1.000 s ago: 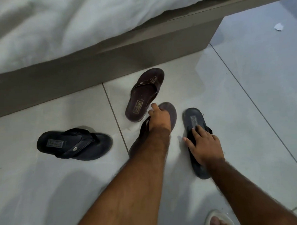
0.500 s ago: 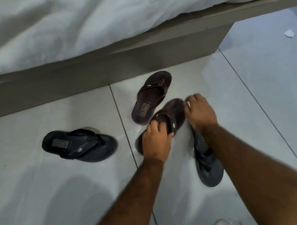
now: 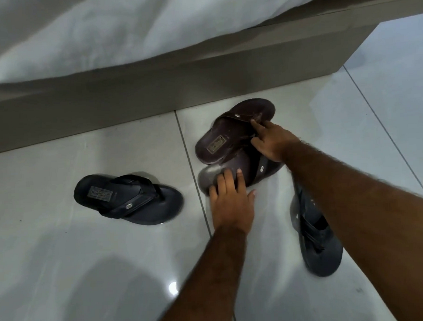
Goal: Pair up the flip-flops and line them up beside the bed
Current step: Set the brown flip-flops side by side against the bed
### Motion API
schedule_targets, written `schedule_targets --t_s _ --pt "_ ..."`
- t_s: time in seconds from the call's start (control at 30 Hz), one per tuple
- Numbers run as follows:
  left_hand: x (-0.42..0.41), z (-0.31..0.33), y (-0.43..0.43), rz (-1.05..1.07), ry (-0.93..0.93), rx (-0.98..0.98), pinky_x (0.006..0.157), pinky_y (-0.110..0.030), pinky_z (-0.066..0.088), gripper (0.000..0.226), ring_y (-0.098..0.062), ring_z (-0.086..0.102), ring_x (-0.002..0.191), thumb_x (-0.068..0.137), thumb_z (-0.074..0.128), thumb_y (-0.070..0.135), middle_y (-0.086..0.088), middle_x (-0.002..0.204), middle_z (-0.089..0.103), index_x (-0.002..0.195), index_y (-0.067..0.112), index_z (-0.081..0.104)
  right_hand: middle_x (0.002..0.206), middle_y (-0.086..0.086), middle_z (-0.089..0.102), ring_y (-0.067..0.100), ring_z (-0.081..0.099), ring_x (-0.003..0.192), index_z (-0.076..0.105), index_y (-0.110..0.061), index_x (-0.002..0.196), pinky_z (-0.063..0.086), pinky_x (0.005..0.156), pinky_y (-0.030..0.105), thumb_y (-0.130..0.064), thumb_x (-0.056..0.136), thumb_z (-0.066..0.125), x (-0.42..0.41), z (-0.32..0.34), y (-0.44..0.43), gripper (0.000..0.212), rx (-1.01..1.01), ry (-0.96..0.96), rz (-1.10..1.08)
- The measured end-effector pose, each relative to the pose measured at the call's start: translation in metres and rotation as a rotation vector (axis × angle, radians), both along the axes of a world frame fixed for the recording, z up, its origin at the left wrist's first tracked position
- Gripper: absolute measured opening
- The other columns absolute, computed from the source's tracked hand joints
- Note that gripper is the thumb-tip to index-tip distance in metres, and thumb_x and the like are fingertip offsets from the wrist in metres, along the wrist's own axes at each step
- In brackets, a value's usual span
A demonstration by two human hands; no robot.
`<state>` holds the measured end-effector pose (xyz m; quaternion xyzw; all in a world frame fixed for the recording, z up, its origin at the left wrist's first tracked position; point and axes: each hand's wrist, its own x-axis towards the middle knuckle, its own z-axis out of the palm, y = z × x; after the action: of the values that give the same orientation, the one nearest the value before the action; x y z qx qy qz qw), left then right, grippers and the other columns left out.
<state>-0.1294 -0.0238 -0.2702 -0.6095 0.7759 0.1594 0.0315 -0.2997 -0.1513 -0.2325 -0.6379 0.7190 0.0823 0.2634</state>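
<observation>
Two brown flip-flops lie close together near the bed base [image 3: 154, 90]. On the far brown flip-flop [image 3: 228, 133], my right hand [image 3: 274, 140] has its fingers curled at the strap. The near brown flip-flop [image 3: 249, 169] lies just below it, touching it. My left hand [image 3: 231, 200] holds its heel down with the fingers on top. One black flip-flop [image 3: 128, 200] lies alone to the left on the floor. My right forearm partly hides the other black flip-flop [image 3: 317, 238] at the right.
A white duvet [image 3: 127, 30] hangs over the bed edge above the grey base. The floor is glossy white tile [image 3: 89, 275] with grout lines. The bed's corner is at the upper right, with open tile beyond it.
My right hand left the right black flip-flop and moved up to the far brown one. My left hand slid back to the near brown flip-flop's heel, and that flip-flop swung closer to its mate.
</observation>
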Motion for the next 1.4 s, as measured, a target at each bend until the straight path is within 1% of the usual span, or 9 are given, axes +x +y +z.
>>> schedule_targets --t_s 0.1,0.17,0.23,0.33,0.47,0.6,0.83,0.97,1.4 --pt "0.004 0.002 -0.023 0.024 0.000 0.027 0.119 -0.057 0.019 0.069 -0.035 0.024 0.146 0.101 0.024 0.061 -0.016 0.161 0.027 0.157 0.021 0.029 0.157 0.013 0.036 0.035 0.029 0.144 0.038 -0.028 0.153 0.030 0.113 0.051 -0.052 0.095 0.033 -0.001 0.002 0.003 0.063 -0.097 0.138 0.068" --pt "0.010 0.005 -0.040 0.064 0.008 0.042 0.120 -0.060 0.012 0.073 -0.034 0.020 0.149 0.098 0.020 0.065 -0.015 0.163 0.025 0.157 0.023 0.031 0.158 0.013 0.031 0.034 0.020 0.148 0.049 -0.032 0.145 0.025 0.117 0.053 -0.052 0.094 0.037 -0.006 0.002 0.005 0.056 -0.147 0.143 0.058" --pt "0.019 0.006 -0.058 0.099 0.016 0.070 0.120 -0.062 0.009 0.078 -0.031 0.015 0.152 0.096 0.013 0.068 -0.011 0.166 0.019 0.157 0.023 0.030 0.163 0.008 0.025 0.032 0.009 0.154 0.053 -0.035 0.139 0.018 0.122 0.054 -0.052 0.093 0.040 -0.010 -0.001 0.008 0.051 -0.151 0.104 0.060" --pt "0.026 0.010 -0.090 0.128 0.040 0.153 0.120 -0.063 0.006 0.085 -0.027 0.007 0.155 0.091 0.011 0.075 -0.004 0.169 0.010 0.157 0.023 0.026 0.158 0.006 0.036 0.030 0.019 0.152 0.052 -0.029 0.137 0.017 0.122 0.054 -0.052 0.092 0.041 -0.008 -0.007 0.017 0.053 -0.090 0.006 0.043" --pt "0.023 0.019 -0.125 0.132 0.065 0.230 0.122 -0.056 0.007 0.111 -0.025 0.008 0.155 0.073 0.048 0.085 -0.003 0.169 0.008 0.158 0.018 0.021 0.155 0.006 0.040 0.032 0.040 0.141 0.050 -0.030 0.142 0.032 0.117 0.050 -0.056 0.089 0.044 -0.004 -0.009 0.037 0.059 -0.075 -0.132 -0.056" --pt "0.018 0.023 -0.141 0.027 0.040 0.308 0.124 -0.050 0.008 0.139 -0.022 0.005 0.155 0.053 0.077 0.075 -0.001 0.170 0.002 0.159 0.014 0.011 0.150 0.008 0.043 0.031 0.044 0.138 0.049 -0.038 0.145 0.039 0.114 0.044 -0.058 0.090 0.047 -0.007 -0.008 0.049 0.059 -0.101 -0.102 -0.108" --pt "-0.003 0.026 -0.159 -0.293 -0.060 0.345 0.122 -0.048 0.007 0.132 -0.017 0.002 0.155 0.056 0.086 0.055 0.006 0.170 -0.002 0.159 0.019 0.013 0.145 0.013 0.042 0.035 0.041 0.132 0.036 -0.036 0.154 0.046 0.105 0.046 -0.044 0.099 0.047 -0.013 -0.021 0.067 0.056 -0.156 0.042 -0.102" --pt "-0.014 0.024 -0.174 -0.388 -0.110 0.335 0.122 -0.057 0.008 0.122 -0.020 -0.001 0.156 0.069 0.081 0.056 0.005 0.170 -0.006 0.160 0.019 0.009 0.147 0.013 0.042 0.035 0.039 0.133 0.036 -0.037 0.154 0.044 0.106 0.047 -0.043 0.101 0.046 -0.020 -0.025 0.055 0.054 -0.184 0.082 -0.125" --pt "-0.023 0.021 -0.157 -0.340 -0.159 0.273 0.120 -0.061 0.007 0.117 -0.022 0.000 0.156 0.077 0.075 0.058 0.005 0.169 -0.008 0.161 0.018 0.004 0.149 0.012 0.039 0.033 0.033 0.139 0.037 -0.038 0.153 0.042 0.110 0.047 -0.042 0.101 0.046 -0.024 -0.020 0.062 0.053 -0.148 -0.002 -0.138"
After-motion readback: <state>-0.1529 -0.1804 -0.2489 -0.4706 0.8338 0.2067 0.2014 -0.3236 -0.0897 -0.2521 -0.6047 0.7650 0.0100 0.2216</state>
